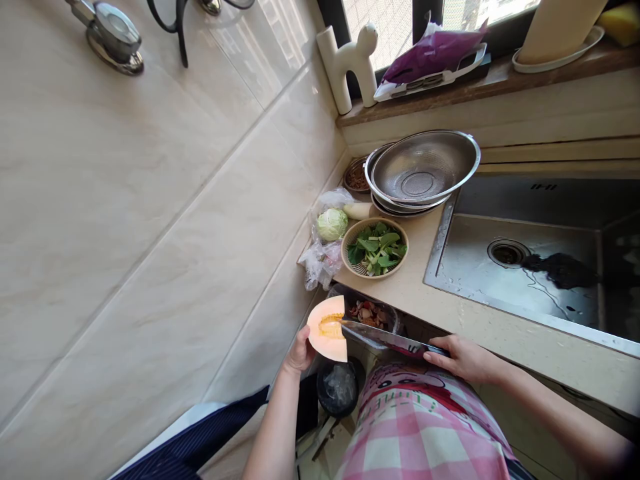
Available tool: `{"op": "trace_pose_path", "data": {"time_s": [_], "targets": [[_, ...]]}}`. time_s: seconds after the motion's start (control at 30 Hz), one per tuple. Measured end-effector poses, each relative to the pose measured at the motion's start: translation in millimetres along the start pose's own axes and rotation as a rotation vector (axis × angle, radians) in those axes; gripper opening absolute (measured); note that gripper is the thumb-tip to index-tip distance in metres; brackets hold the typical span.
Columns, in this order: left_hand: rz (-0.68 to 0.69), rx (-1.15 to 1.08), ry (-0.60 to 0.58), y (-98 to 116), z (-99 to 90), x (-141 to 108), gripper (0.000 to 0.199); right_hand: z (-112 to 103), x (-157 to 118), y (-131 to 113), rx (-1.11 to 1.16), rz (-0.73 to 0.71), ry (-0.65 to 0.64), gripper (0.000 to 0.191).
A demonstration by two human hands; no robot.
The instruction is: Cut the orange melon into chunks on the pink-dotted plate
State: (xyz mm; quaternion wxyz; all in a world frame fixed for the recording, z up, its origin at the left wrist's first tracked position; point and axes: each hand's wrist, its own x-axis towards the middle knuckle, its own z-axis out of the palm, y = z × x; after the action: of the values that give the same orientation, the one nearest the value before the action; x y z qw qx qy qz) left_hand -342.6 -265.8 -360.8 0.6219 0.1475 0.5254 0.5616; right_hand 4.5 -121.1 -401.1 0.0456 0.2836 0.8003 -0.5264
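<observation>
My left hand [300, 352] holds up a cut piece of orange-fleshed melon [327, 330] from below, over the counter's front corner. Its seed hollow faces me and shows yellow-orange. My right hand [463, 359] grips a kitchen knife [385, 339] by the handle. The wide steel blade points left, and its tip touches the melon at the seed hollow. The handle is mostly covered by my fingers.
A steel sink [515, 267] lies to the right, with a dark wet mass near its drain. On the counter are stacked steel colanders [425, 167], a woven bowl of leafy greens [375, 248] and a bagged cabbage [331, 225]. A tray of scraps [370, 315] and a black-bagged bin [337, 387] sit below the hands.
</observation>
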Motion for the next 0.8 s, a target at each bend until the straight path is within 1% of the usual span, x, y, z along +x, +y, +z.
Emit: {"op": "trace_pose_path", "data": {"time_s": [0.07, 0.17, 0.33, 0.4, 0.57, 0.7, 0.8], "targets": [[0.009, 0.005, 0.022, 0, -0.8, 1, 0.060, 0, -4, 3, -0.026, 0.014, 0.021, 0.047], [0.006, 0.002, 0.030, 0, -2.2, 1, 0.059, -1, -7, 3, -0.099, -0.010, 0.079, 0.044], [-0.006, -0.025, 0.006, 0, 1.4, 1, 0.062, 0, 1, -1, -0.260, -0.066, 0.270, 0.040], [-0.014, -0.038, -0.007, 1, 4.3, 1, 0.063, -1, 5, 0, -0.328, -0.092, 0.314, 0.038], [-0.009, -0.066, 0.017, -1, 6.8, -1, 0.066, -2, 8, 10, -0.480, -0.153, 0.372, 0.036], [-0.002, -0.083, 0.031, -1, 7.2, -2, 0.065, -2, 6, 18, -0.517, -0.192, 0.387, 0.034], [0.024, -0.087, 0.000, 1, 11.3, -3, 0.063, -2, 6, 17, -0.510, -0.182, 0.403, 0.035]]}}
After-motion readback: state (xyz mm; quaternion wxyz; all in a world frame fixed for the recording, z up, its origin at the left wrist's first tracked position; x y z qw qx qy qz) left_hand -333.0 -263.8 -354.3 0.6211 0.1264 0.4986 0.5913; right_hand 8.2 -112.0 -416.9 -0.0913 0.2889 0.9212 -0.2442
